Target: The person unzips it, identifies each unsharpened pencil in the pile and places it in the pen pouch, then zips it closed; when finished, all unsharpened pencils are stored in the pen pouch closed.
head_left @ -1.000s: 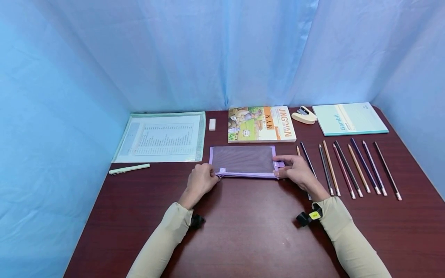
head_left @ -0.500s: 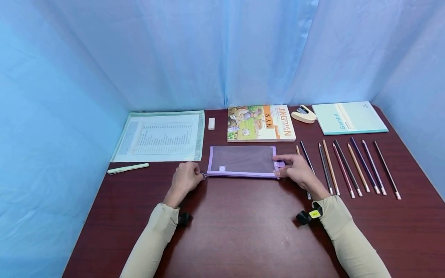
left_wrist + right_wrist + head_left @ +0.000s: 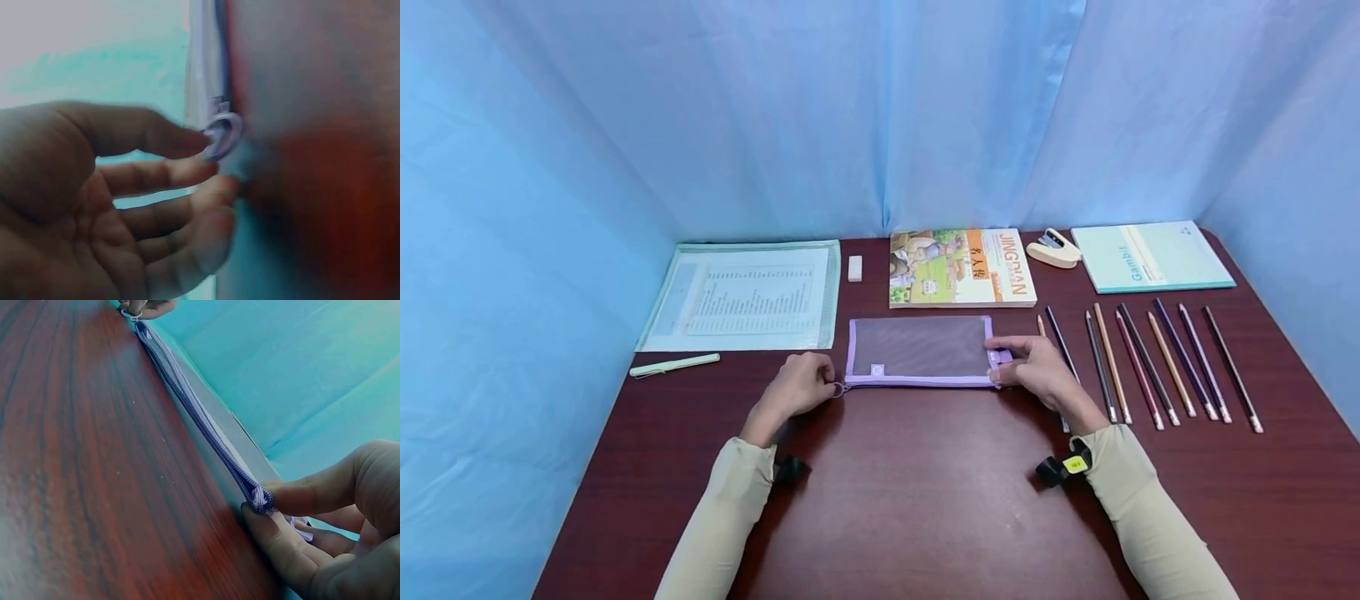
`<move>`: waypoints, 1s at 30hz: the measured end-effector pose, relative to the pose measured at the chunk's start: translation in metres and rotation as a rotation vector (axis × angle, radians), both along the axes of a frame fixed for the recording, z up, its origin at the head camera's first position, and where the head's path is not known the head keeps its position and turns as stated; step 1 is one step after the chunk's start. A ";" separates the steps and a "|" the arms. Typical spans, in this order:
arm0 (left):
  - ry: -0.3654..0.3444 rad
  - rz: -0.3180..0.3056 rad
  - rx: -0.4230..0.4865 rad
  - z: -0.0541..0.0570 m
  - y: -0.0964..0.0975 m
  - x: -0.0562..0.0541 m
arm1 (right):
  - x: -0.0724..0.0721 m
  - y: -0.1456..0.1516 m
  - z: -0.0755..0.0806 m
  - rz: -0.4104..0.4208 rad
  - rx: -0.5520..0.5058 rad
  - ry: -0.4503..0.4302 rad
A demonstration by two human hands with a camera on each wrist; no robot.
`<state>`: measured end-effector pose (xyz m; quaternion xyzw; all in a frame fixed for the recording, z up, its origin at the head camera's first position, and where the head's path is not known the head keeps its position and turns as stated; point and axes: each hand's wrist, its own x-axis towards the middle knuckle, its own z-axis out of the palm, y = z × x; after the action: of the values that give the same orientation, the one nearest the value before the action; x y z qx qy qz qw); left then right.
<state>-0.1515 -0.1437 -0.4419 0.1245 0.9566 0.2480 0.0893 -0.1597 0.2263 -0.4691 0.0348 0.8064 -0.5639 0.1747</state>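
A purple mesh zip pouch [image 3: 925, 346] lies flat on the table, its zipper edge toward me. At its left front corner sits the zipper pull's ring [image 3: 226, 136], pinched at its edge by the thumb and index fingertip of my left hand [image 3: 797, 387]. My right hand [image 3: 1037, 367] grips the right front corner, thumb on one side and fingers on the other, beside a small purple tab [image 3: 1002, 356]. Along the near edge, the zipper's rows of teeth [image 3: 212, 437] look parted in the right wrist view.
Several pencils [image 3: 1171, 358] lie right of the pouch, some partly behind my right hand. Behind are a book [image 3: 955, 267], a cream stapler-like item [image 3: 1054, 250], a notebook [image 3: 1157, 257] and an eraser [image 3: 855, 268]. A document folder [image 3: 745, 296] and pen [image 3: 674, 365] lie left.
My left hand has moved left with the zipper ring, from slightly inside the pouch's left end to its corner. The right hand has kept its grip on the right corner.
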 end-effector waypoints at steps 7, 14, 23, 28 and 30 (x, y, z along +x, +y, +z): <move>0.061 -0.155 0.042 0.016 0.012 -0.008 | 0.001 0.000 -0.001 -0.011 -0.029 -0.004; 0.165 -0.345 -0.177 0.011 0.042 -0.016 | 0.002 -0.001 0.001 -0.002 -0.071 0.006; 0.227 -0.382 -0.302 0.003 0.058 -0.022 | 0.001 -0.001 -0.001 0.011 -0.074 -0.013; 0.226 -0.444 -0.186 0.006 0.062 -0.019 | 0.002 -0.001 0.001 0.046 -0.091 -0.018; 0.228 -0.471 -0.152 0.007 0.066 -0.017 | 0.002 -0.001 0.001 0.064 -0.098 -0.018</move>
<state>-0.1680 -0.0781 -0.4350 0.3637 0.9210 0.1321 0.0455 -0.1576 0.2257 -0.4678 0.0056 0.7768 -0.5967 0.2013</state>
